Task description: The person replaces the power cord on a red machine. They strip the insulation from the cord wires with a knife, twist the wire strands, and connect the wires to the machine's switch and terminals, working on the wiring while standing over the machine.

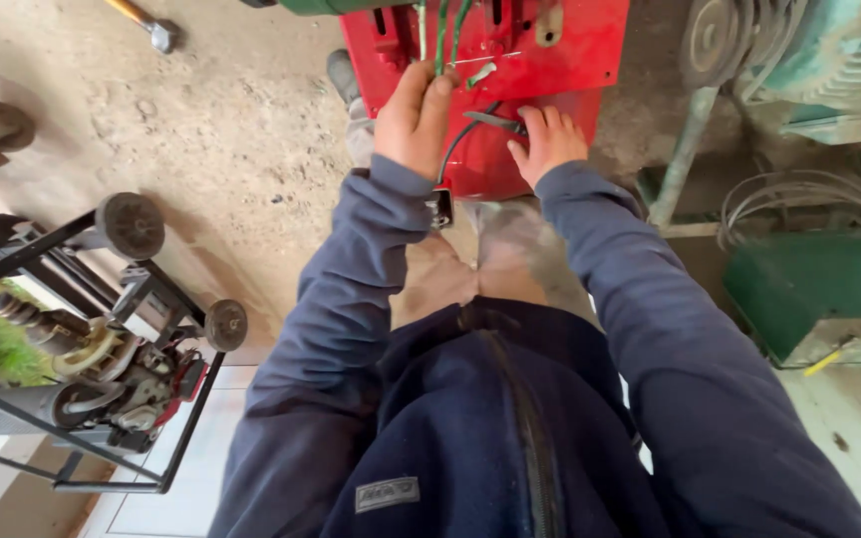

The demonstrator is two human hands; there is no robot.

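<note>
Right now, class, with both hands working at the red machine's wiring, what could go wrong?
1. The left hand grips thin green wires on the red metal panel; tugging might loosen them.
2. The right hand presses a black cable against the panel's edge; it might chafe.

Red machine panel (550, 60): painted metal, semi-glossy, scuffed; green wires (447, 30) and black cable (462, 134) look smooth plastic-sheathed. Floor (241, 130): rough, dusty matt concrete; sleeves (351, 259): soft matt dark-blue cloth. Black frame cart (72, 299): matt metal tubing with dull wheels; green box (819, 289): worn painted metal.
</note>
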